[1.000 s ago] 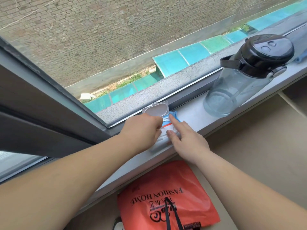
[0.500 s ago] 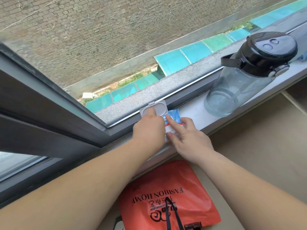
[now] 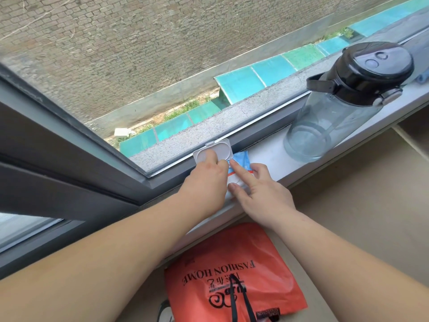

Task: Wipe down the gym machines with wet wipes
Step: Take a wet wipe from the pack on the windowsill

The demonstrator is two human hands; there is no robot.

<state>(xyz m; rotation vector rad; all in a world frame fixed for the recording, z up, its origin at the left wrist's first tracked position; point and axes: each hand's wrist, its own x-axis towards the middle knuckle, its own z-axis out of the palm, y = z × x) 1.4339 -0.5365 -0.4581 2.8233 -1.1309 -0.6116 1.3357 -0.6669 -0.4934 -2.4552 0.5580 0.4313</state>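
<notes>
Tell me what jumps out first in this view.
Two bare hands meet at a blue-and-white wet wipe pack on the grey window sill, its white flip lid open: the left hand at the lid, the right hand pressing the pack. A clear water bottle with a black lid stands on the sill to the right; an orange plastic bag lies below.

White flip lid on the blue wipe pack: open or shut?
Open. The white plastic flip lid stands swung back toward the window, inner side showing, raised off the blue-and-white wet wipe pack.
</notes>
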